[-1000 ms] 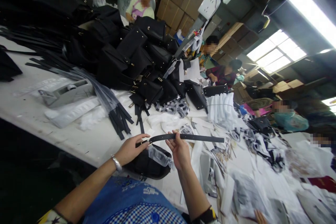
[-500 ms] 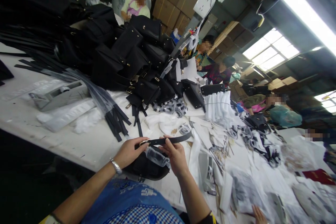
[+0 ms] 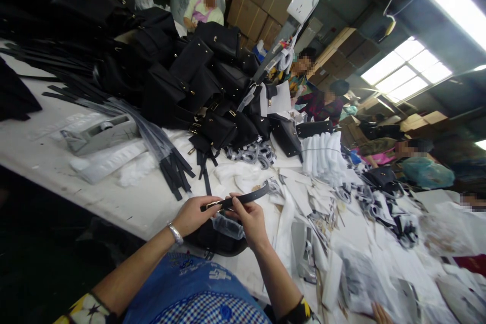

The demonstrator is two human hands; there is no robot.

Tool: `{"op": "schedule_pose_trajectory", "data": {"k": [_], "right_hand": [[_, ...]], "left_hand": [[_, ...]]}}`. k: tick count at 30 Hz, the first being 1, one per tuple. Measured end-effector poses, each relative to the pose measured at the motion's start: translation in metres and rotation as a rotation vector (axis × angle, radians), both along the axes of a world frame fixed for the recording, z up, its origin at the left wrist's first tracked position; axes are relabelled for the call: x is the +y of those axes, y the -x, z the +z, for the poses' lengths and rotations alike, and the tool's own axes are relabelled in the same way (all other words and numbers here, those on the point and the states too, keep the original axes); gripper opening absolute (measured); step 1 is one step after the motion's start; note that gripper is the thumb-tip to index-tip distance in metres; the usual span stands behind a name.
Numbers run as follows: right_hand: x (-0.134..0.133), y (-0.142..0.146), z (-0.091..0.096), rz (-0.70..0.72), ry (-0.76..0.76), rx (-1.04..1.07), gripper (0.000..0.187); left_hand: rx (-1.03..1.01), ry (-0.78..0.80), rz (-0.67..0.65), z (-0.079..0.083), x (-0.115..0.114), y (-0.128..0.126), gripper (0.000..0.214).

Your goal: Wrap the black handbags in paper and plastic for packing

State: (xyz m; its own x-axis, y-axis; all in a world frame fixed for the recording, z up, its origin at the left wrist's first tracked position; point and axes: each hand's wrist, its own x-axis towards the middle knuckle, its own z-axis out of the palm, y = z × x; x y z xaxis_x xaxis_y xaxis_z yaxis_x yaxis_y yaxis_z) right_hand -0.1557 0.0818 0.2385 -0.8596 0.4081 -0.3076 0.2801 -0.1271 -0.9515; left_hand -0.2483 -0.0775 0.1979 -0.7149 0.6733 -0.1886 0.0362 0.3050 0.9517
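Our right hand (image 3: 249,216) is now pinching the strap (image 3: 252,196) closer to our left hand (image 3: 198,214), which is holding the buckle end (image 3: 213,204) at nine o'clock; we are seemingly working there.

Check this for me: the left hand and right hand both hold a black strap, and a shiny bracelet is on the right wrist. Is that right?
Not quite: the head view shows the shiny bracelet on the left wrist. The left hand and right hand do both hold a black strap.
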Motion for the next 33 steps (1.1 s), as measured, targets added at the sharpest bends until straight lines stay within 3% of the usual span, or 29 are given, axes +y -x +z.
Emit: {"op": "schedule_pose_trajectory", "data": {"k": [5,9,11,15,18,20,24,27,31,33], "right_hand": [[-0.009,0.003,-0.001,0.181,-0.474,-0.022,0.034],[0.004,0.019,0.019,0.233,-0.63,0.002,0.024],[0.017,0.03,0.038,0.245,-0.554,0.03,0.019],[0.042,0.044,0.085,0.33,0.008,0.129,0.015],[0.051,0.05,0.111,0.322,0.181,0.187,0.031],[0.055,0.055,0.119,0.315,0.136,0.197,0.035],[0.061,0.064,0.117,0.287,-0.109,0.242,0.038],[0.065,0.067,0.114,0.323,-0.228,0.332,0.047],[0.058,0.068,0.116,0.525,-0.248,0.162,0.047],[0.051,0.067,0.113,0.691,-0.365,-0.003,0.043]], "left_hand": [[0.033,0.02,0.001,0.0,0.004,-0.001,0.034],[0.01,-0.032,-0.023,-0.001,0.005,-0.003,0.041],[-0.02,-0.065,-0.029,-0.002,0.003,-0.002,0.043],[-0.073,-0.108,-0.019,-0.004,-0.004,0.002,0.039],[-0.082,-0.128,-0.008,-0.006,-0.009,0.006,0.041],[-0.068,-0.149,-0.011,-0.007,-0.013,0.008,0.045],[-0.041,-0.212,-0.021,-0.013,-0.022,0.008,0.053],[-0.048,-0.244,0.058,-0.02,-0.025,0.005,0.048],[-0.051,-0.229,0.185,-0.027,-0.025,-0.001,0.042],[-0.046,-0.208,0.212,-0.029,-0.025,-0.004,0.041]]}}
